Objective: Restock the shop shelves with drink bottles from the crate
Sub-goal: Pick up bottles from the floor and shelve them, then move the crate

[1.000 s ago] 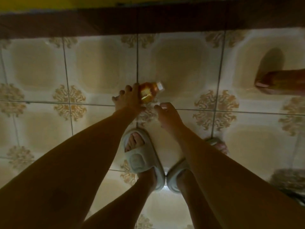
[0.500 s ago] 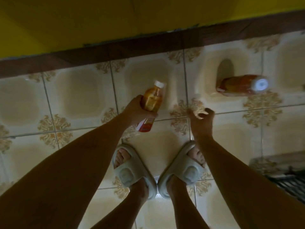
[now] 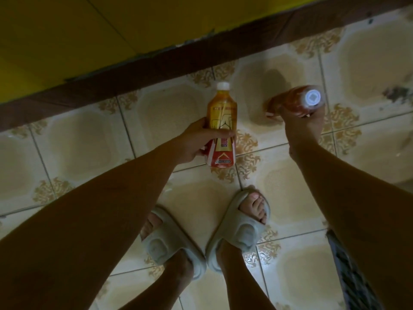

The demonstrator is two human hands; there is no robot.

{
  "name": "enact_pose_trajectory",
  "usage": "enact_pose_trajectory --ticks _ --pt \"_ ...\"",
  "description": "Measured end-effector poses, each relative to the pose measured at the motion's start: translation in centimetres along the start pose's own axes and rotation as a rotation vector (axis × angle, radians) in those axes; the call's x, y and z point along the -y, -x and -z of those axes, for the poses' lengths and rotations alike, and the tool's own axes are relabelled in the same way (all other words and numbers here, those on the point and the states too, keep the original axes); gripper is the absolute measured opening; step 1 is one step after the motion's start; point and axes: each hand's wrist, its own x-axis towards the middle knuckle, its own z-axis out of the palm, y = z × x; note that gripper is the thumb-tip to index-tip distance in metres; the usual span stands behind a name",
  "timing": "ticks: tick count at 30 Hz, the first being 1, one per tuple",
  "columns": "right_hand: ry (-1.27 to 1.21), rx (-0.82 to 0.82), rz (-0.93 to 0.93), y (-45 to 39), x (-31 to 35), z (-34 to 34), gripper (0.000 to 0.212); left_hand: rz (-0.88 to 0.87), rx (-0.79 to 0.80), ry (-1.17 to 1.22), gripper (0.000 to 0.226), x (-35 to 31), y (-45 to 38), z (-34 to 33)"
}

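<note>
Our right hand [image 3: 299, 128] now grips the second bottle [image 3: 297, 101], free a moment ago; left hand [image 3: 196, 139] holds the tea bottle [image 3: 221, 124]; both ready for shelving

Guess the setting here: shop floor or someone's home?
Can't tell for sure. Indoors, dim: patterned floor tiles, dark skirting under a yellow wall. Each hand holds a drink bottle, which hints at shop restocking; no shelves are visible.
</note>
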Motion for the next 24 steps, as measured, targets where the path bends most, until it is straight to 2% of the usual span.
enact_pose_trajectory --ticks 6,10,11,16,21,24 --pt "0.129 0.135 -0.018 0.3 1.7 2.7 0.066 -0.026 -0.040 -0.079 0.059 -1.5 2.3 -0.1" --pt "0.164 0.282 0.028 3.9 6.5 6.4 0.035 -0.038 -0.058 -0.082 0.066 -5.0 7.1 -1.5" --pt "0.150 0.303 0.051 5.1 7.9 7.3 0.033 -0.041 -0.053 -0.085 0.063 -6.1 8.7 -2.0" --pt "-0.034 0.312 -0.077 12.6 15.7 13.2 0.035 -0.058 0.017 -0.167 0.058 -11.6 19.8 -5.5" --pt "-0.202 0.303 -0.194 24.0 26.9 22.3 0.047 -0.072 0.057 -0.160 0.042 -16.2 35.5 -9.9" --pt "-0.236 0.280 -0.190 30.9 31.4 26.1 0.035 -0.090 0.103 -0.172 0.036 -17.2 42.8 -11.3"
